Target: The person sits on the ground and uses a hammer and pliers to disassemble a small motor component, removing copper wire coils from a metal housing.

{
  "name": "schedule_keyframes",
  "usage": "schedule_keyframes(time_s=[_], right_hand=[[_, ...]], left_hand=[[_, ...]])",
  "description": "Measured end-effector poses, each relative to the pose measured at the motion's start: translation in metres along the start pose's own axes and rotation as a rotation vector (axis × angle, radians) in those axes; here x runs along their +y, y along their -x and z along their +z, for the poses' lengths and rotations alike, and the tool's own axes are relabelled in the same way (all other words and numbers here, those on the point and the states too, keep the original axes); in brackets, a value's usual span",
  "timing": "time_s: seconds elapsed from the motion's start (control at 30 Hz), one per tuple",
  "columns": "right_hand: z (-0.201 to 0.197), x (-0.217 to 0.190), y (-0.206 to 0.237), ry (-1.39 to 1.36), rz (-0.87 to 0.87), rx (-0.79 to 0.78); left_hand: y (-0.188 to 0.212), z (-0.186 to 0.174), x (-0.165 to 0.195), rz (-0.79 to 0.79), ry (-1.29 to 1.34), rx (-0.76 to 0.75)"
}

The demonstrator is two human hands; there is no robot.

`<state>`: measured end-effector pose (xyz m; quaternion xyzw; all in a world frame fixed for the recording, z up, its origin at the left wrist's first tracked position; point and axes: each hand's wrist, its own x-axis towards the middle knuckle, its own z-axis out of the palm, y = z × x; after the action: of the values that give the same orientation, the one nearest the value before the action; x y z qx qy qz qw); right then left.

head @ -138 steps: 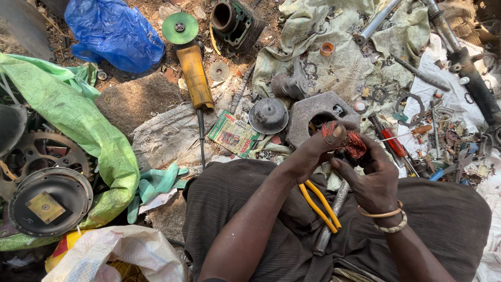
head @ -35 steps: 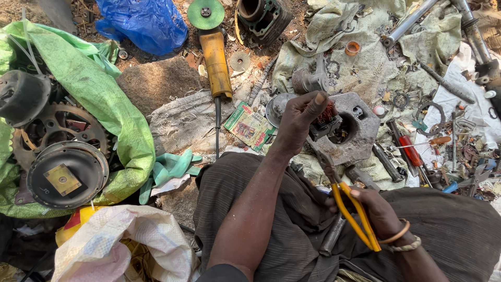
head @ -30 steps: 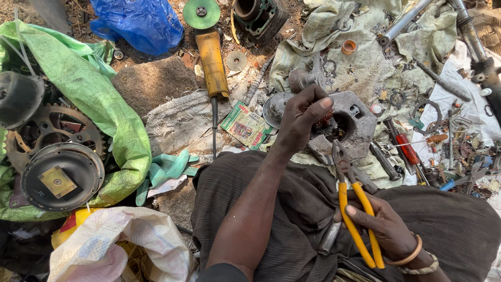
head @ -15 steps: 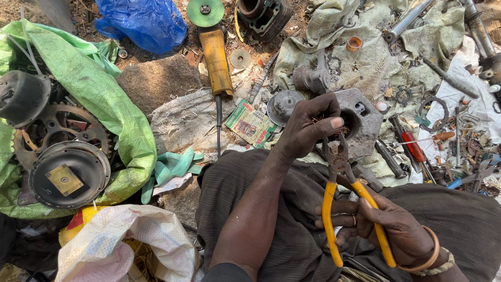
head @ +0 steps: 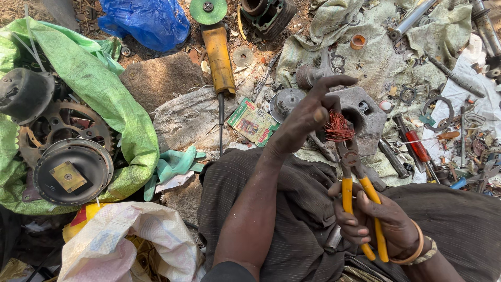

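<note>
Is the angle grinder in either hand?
No: the grinder lies on the ground, while the right hand grips pliers and the left hand holds copper wire.

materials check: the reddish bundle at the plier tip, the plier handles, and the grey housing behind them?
Wire bundle: looks like bare copper, reddish-orange sheen, thin springy strands. Pliers: dark dull steel jaws; handles seem sleeved in smooth yellow plastic or rubber. Grey housing: probably cast metal, matte grey, thick walls with a round bore; alloy unclear.

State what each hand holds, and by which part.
Right hand: pliers by the yellow handles. Left hand: fingers on the copper wire bundle at the pliers' tip.
</note>
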<state>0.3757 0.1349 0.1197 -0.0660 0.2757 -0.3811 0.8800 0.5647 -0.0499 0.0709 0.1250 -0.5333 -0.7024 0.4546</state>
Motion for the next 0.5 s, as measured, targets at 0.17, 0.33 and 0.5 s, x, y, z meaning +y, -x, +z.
schedule_keyframes(time_s=[0.17,0.33,0.5], right_hand=[[-0.002,-0.005,-0.002,-0.105,-0.018,-0.28],[-0.012,-0.004,-0.007,0.171,0.052,-0.076],[-0.038,-0.003,-0.024,0.948,-0.066,0.477]], left_hand=[[-0.007,0.025,-0.011,-0.272,0.784,0.079],[0.007,0.032,-0.034,-0.255,0.894,0.153],[0.008,0.023,-0.051,-0.142,0.547,0.337]])
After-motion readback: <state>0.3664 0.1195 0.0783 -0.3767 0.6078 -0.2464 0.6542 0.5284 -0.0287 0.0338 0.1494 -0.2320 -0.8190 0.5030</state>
